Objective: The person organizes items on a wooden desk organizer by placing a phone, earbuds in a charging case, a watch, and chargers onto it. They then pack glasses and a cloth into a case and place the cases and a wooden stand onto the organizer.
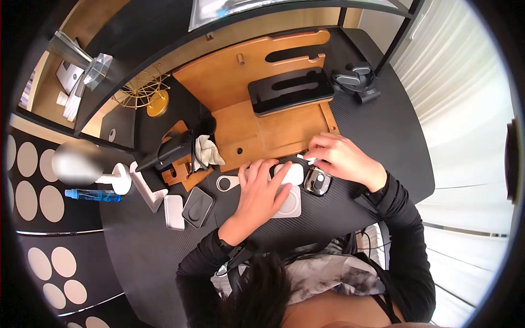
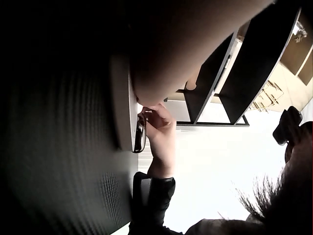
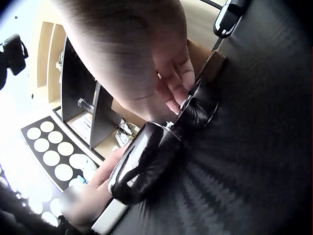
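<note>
My left hand (image 1: 257, 188) lies palm down with its fingers spread and mostly straight. Its index finger and thumb touch a white rounded case (image 1: 296, 174). Below the thumb, a pale square pad with a ring mark (image 1: 291, 204) is partly covered by the hand. My right hand (image 1: 342, 158) has its fingers bent and pinches a small white piece (image 1: 309, 159), mostly hidden by the fingertips. Just under that hand sits a glossy dark rounded device (image 1: 318, 182), also seen in the right wrist view as a shiny black shell (image 3: 142, 159).
A wooden desk stand (image 1: 257, 131) with a black tray (image 1: 291, 90) stands behind the hands. Left are a ring-ended white item (image 1: 225, 183), a dark rectangular case (image 1: 198, 208), a white case (image 1: 174, 212) and a crumpled cloth (image 1: 206, 150). A black device (image 1: 358, 82) is back right.
</note>
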The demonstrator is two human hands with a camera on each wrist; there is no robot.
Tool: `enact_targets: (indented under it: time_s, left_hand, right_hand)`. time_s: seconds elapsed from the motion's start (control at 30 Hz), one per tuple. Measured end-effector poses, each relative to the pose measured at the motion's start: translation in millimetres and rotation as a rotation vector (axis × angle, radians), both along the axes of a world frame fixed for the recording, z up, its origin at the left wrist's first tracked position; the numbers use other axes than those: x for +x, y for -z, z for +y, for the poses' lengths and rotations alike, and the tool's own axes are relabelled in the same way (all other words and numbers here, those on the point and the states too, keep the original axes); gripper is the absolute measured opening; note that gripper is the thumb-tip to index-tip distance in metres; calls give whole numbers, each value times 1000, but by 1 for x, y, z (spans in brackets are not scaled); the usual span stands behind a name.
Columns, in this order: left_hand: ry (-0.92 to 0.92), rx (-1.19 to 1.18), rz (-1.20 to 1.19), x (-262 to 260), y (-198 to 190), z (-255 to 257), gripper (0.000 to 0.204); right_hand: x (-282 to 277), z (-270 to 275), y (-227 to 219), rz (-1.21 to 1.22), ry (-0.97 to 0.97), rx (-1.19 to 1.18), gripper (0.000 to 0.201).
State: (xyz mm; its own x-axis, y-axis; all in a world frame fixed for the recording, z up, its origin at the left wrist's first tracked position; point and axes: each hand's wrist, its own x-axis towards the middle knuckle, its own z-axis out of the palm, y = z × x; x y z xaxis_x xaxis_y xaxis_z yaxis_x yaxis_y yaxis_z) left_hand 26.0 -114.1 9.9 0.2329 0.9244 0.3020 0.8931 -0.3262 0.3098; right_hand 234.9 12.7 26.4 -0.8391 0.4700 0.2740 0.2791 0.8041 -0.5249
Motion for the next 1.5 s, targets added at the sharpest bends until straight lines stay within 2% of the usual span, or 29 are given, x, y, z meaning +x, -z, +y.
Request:
enact_targets:
  time_s: [0.1,0.17,0.3,0.37,0.4,0.47,0.5,0.57,0.63,0.67,0.77,0.8,0.87,0.97,1.17,1.3,1.37,1.5]
  left_hand:
    - [-6,6,-38,2,3,2,42]
    - [0,16,-190,-2,9,3,43]
    - [-40,114,-206,-3,9,3,47]
    - [-43,50,-461,0,5,3,48]
    - [-40,53,-459,2,4,3,48]
    - [8,-45,-836,8,5,2,55]
    - [7,-49,-836,9,7,2,55]
    - [105,-81,-1076,9,12,3,66]
    - [122,-100,-1157,8,15,6,71]
    - [136,-119,-1239,8,16,6,75]
    - [110,-113,-1351,11,16,5,66]
    - [110,-112,-1351,10,17,4,66]
    - [146,3,-1116,8,20,1,66]
    - [127,-20,-1089,10,18,0,65]
    - [99,-37,-1069,9,17,2,61]
    - [66,-4,-1069,9,17,3,54]
    - [-27,43,-1001,7,16,3,43]
    - [-72,-8,-836,3,13,3,35]
  right_hand:
    - [1,0,2,13,6,10,21]
    - [1,0,3,7,8,-8,22]
    - [-2,-1,-4,33,3,32,24]
    - [-6,-6,-13,109,-29,21,26]
    - [-8,-10,-16,186,-60,8,29]
    - [-12,-18,-16,204,-123,17,36]
    - [-14,-23,-15,236,-140,19,38]
    - [-15,-28,-12,254,-113,-75,35]
    - [-15,-27,-5,386,-114,-277,30]
    - [-15,-28,-5,386,-114,-277,30]
    - [-15,-29,-7,434,-29,-358,26]
    - [-13,-30,-10,382,-9,-412,24]
    - [-11,-28,-7,329,12,-466,23]
    - [-13,-28,4,394,75,-612,19]
    - [-15,-27,3,422,62,-538,17]
    - [-8,-16,-11,288,153,-234,14]
    - [3,-1,-15,243,138,-230,16]
    - [11,11,-8,154,2,-149,24]
